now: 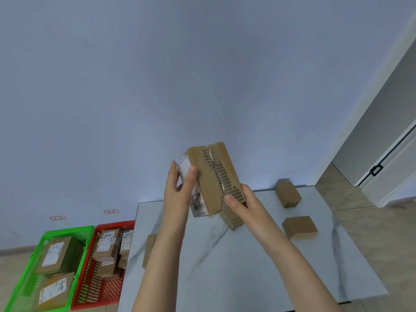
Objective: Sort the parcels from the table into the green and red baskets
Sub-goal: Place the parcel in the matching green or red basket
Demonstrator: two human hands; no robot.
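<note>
Both hands grasp a taped cardboard parcel (211,179), tilted above the white marble-patterned table (247,271): the left hand (180,190) on its labelled side, the right hand (242,203) at its lower corner. Its label (198,200) is too blurred to read. 4 more parcels (299,227) lie on the table. On the floor (13,266) to the left stand the green basket (67,230) and the red basket (112,224), each holding labelled boxes. 2 red-framed wall signs (111,211) are illegible.

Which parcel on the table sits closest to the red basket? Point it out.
The parcel at the left edge of the table, beside the red basket; the other three lie farther right.
</note>
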